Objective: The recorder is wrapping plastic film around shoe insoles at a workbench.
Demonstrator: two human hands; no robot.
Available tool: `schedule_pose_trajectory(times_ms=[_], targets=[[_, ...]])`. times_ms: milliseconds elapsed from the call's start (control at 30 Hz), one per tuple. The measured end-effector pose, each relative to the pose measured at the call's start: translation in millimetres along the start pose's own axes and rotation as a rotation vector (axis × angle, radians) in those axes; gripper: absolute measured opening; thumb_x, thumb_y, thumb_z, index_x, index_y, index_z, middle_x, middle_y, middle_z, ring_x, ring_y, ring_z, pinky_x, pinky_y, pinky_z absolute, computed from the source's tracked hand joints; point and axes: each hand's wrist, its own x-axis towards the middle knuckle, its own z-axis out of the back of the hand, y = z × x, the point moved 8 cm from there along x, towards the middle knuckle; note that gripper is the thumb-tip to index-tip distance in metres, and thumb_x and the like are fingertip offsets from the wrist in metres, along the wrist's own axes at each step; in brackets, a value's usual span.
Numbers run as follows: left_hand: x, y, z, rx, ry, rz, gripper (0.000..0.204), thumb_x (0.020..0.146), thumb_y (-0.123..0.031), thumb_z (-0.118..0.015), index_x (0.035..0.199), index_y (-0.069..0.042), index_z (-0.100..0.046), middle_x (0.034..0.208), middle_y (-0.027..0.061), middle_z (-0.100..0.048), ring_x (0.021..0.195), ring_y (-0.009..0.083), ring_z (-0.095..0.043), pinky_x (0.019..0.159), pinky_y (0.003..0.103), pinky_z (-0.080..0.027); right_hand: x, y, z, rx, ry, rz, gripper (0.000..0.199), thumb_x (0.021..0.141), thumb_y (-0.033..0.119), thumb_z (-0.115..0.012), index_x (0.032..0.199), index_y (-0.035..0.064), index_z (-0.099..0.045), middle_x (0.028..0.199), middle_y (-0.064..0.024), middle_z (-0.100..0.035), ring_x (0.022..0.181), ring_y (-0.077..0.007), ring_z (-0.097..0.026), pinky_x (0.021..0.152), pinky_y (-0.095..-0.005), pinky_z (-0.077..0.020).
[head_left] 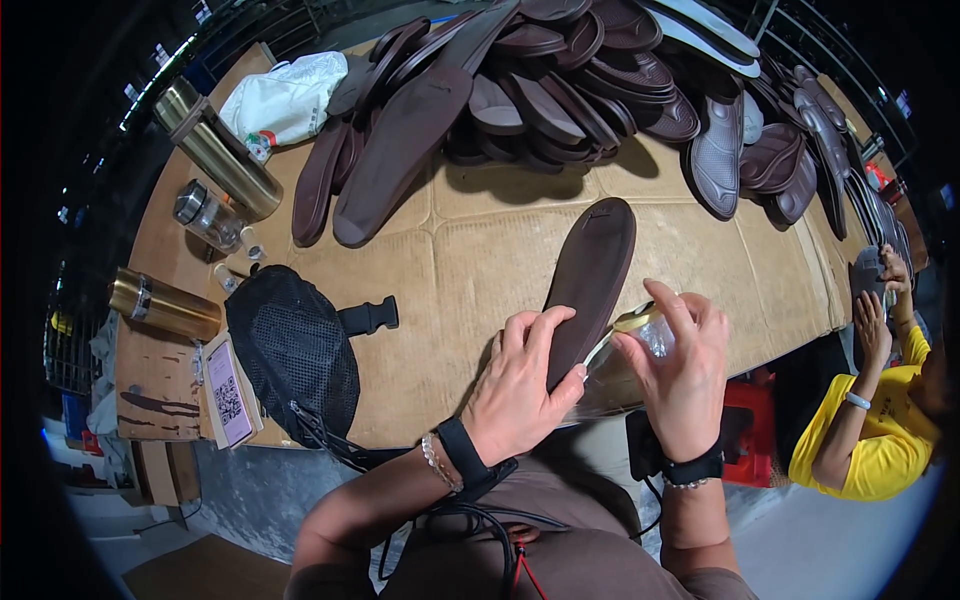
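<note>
My left hand (515, 395) is closed round the heel-side edge of a dark brown shoe insole (592, 260), which slants up and away over the cardboard. Its thumb lies near the insole's right edge. Just right of it, my right hand (685, 370) pinches a small yellowish, narrow piece (632, 322) between thumb and fingers, with shiny clear material beside it. A thin pale end reaches from this piece toward the insole's edge by my left thumb. I cannot make out exactly what kind of thing it is.
Brown insoles (560, 90) lie heaped along the far side. On the left stand metal flasks (225, 150), a glass bottle (208, 215) and a black mesh bag (292, 350). A person in yellow (870, 430) works at the right, near a red stool (750, 430).
</note>
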Motion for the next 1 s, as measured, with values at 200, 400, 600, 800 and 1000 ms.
schedule_pose_trajectory(times_ms=[200,400,600,800,1000], targets=[[-1,0,1,0.003,-0.019,-0.021,0.061,0.094,-0.024,-0.065,0.147,-0.004,-0.041,0.131,0.0256,-0.048,0.122,0.0444,-0.052,0.108,0.048,-0.043,2,0,-4,-0.072,-0.046,-0.001,0.06,0.077,0.014,-0.088,0.133,0.0105,-0.066,0.116,-0.0219,-0.059,0.108,-0.0378,-0.055,0.094,-0.0461,-0.0477],[-1,0,0,0.01,-0.019,-0.015,0.061,0.094,-0.022,-0.065,0.147,-0.003,-0.041,0.132,0.0258,-0.048,0.124,0.0446,-0.051,0.109,0.049,-0.042,3,5,-6,-0.097,-0.062,0.013,0.058,0.077,0.013,-0.088,0.131,0.0103,-0.066,0.115,-0.0212,-0.058,0.108,-0.0378,-0.055,0.093,-0.0461,-0.0476],[-1,0,-1,-0.004,-0.022,-0.008,0.062,0.093,-0.022,-0.065,0.147,-0.003,-0.041,0.133,0.0259,-0.048,0.124,0.0448,-0.051,0.11,0.05,-0.041,3,5,-8,-0.107,-0.063,0.002,0.057,0.077,0.013,-0.087,0.13,0.0099,-0.066,0.115,-0.0212,-0.058,0.107,-0.0377,-0.054,0.093,-0.0462,-0.0477],[0,-2,1,0.015,-0.026,-0.024,0.062,0.093,-0.021,-0.066,0.147,-0.002,-0.041,0.132,0.0265,-0.048,0.122,0.0449,-0.052,0.109,0.049,-0.042,3,8,-9,-0.124,-0.075,0.011,0.057,0.076,0.012,-0.087,0.129,0.01,-0.066,0.116,-0.0211,-0.058,0.107,-0.0378,-0.054,0.093,-0.0457,-0.0474],[5,-2,3,0.011,0.023,-0.064,0.065,0.094,-0.022,-0.065,0.149,0.0,-0.038,0.132,0.0288,-0.049,0.121,0.0473,-0.055,0.106,0.049,-0.046,6,10,-10,-0.163,-0.067,0.003,0.057,0.075,0.012,-0.088,0.128,0.0104,-0.066,0.117,-0.021,-0.058,0.108,-0.0381,-0.054,0.093,-0.0462,-0.0472]])
